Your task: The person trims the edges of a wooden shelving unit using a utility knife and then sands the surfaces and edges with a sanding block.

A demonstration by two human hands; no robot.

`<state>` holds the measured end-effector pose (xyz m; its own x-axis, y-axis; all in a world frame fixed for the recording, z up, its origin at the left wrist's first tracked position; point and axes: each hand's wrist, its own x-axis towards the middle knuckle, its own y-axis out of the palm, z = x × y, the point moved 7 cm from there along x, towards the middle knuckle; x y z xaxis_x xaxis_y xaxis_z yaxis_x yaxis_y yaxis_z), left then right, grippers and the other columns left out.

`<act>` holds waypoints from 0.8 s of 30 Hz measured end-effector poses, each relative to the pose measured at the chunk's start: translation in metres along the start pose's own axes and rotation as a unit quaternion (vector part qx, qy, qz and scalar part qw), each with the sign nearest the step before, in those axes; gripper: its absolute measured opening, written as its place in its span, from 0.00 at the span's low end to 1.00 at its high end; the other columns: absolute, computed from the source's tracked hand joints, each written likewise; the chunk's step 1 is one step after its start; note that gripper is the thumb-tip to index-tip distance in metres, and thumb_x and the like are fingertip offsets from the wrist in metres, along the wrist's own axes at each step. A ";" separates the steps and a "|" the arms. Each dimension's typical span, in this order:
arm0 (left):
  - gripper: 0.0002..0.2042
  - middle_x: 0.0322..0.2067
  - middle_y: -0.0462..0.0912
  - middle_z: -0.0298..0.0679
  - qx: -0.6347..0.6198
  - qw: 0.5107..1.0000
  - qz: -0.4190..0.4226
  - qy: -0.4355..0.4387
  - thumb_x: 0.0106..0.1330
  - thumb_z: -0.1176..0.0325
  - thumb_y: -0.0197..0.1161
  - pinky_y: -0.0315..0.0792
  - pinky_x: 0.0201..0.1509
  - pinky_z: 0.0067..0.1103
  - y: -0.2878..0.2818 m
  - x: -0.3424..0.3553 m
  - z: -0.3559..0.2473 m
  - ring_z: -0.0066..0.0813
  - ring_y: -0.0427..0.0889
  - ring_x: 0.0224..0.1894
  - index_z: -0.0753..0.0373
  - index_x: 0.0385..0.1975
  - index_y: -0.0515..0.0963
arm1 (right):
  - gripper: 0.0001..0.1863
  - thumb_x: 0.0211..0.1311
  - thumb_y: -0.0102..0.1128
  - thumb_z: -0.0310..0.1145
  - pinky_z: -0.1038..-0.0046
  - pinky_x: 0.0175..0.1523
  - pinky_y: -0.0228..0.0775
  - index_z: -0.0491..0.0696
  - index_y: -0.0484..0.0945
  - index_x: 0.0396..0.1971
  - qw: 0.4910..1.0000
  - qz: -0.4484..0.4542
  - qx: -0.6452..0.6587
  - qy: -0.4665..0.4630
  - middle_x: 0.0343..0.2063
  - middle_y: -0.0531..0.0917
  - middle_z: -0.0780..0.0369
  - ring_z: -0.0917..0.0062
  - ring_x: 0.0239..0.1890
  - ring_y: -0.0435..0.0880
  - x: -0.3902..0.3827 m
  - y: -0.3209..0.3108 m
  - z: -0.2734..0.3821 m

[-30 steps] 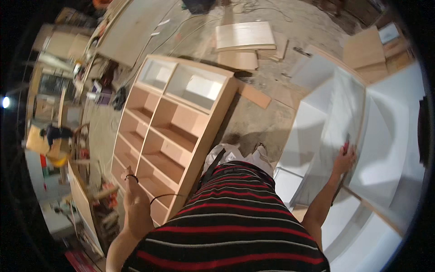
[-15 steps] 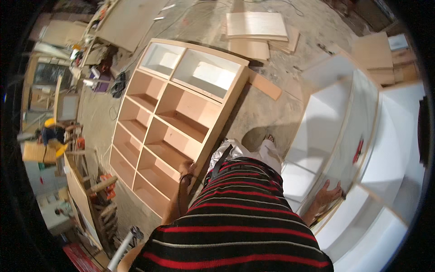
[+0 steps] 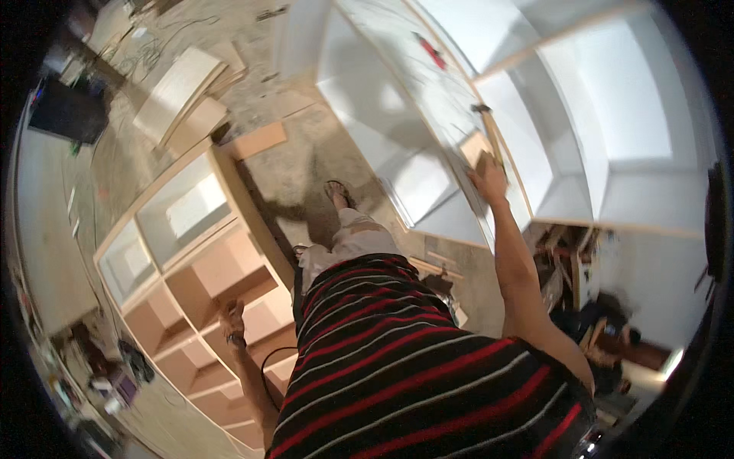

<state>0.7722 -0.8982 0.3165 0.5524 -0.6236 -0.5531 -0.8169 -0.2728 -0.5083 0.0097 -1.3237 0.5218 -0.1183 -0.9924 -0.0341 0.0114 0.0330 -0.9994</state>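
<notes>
My right hand [image 3: 489,182] is on the long top panel [image 3: 397,47] of a white cabinet lying to the right. Its fingers bend in at the lower end of a small pale wood block [image 3: 475,147] and beside the hammer's [image 3: 494,136] wooden handle; which of the two they grip is hidden. A red-handled tool [image 3: 432,52] lies farther along the panel. My left hand [image 3: 233,317], a dark band at its wrist, hangs over the unpainted wooden shelf unit [image 3: 243,279] with its fingers apart and holding nothing.
White compartments [image 3: 566,115] of another cabinet border the panel on the right. Stacked boards [image 3: 180,96] and a loose plank [image 3: 258,141] lie on the concrete floor beyond the shelf unit. A thin black cord [image 3: 264,367] loops by my left forearm. Cables [image 3: 157,47] trail at far left.
The view has swung to the right. My left hand has come off the shelf unit's near edge and is over its compartments. My right hand, spread before, is now bent at the block.
</notes>
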 end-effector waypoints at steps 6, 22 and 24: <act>0.19 0.42 0.89 0.51 -0.043 0.996 -0.011 0.083 0.65 0.59 0.74 0.81 0.52 0.34 -0.039 -0.010 0.051 0.42 0.88 0.46 0.70 0.45 0.85 | 0.51 0.50 0.78 0.56 0.52 0.66 0.71 0.48 0.66 0.70 0.998 -0.020 0.017 0.062 0.68 0.70 0.50 0.51 0.67 0.73 0.000 -0.011 -0.009; 0.20 0.39 0.90 0.50 0.043 0.998 0.014 0.043 0.64 0.57 0.74 0.82 0.50 0.36 -0.047 -0.032 0.102 0.42 0.89 0.43 0.70 0.44 0.86 | 0.39 0.56 0.73 0.53 0.53 0.69 0.69 0.49 0.72 0.65 0.998 -0.023 -0.004 0.055 0.68 0.71 0.52 0.56 0.71 0.69 0.009 -0.011 0.028; 0.20 0.39 0.90 0.50 0.061 0.997 0.032 0.046 0.64 0.57 0.74 0.82 0.51 0.36 -0.030 -0.037 0.094 0.42 0.89 0.44 0.69 0.45 0.86 | 0.34 0.62 0.69 0.50 0.53 0.67 0.71 0.49 0.73 0.64 0.998 -0.050 -0.020 0.019 0.65 0.74 0.52 0.56 0.70 0.71 0.006 -0.011 0.019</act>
<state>0.7924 -0.7981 0.2903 0.4770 -0.7033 -0.5270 -0.8209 -0.1423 -0.5530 0.0275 -1.3322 0.5331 -0.1550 -0.9857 0.0661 -0.0416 -0.0604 -0.9973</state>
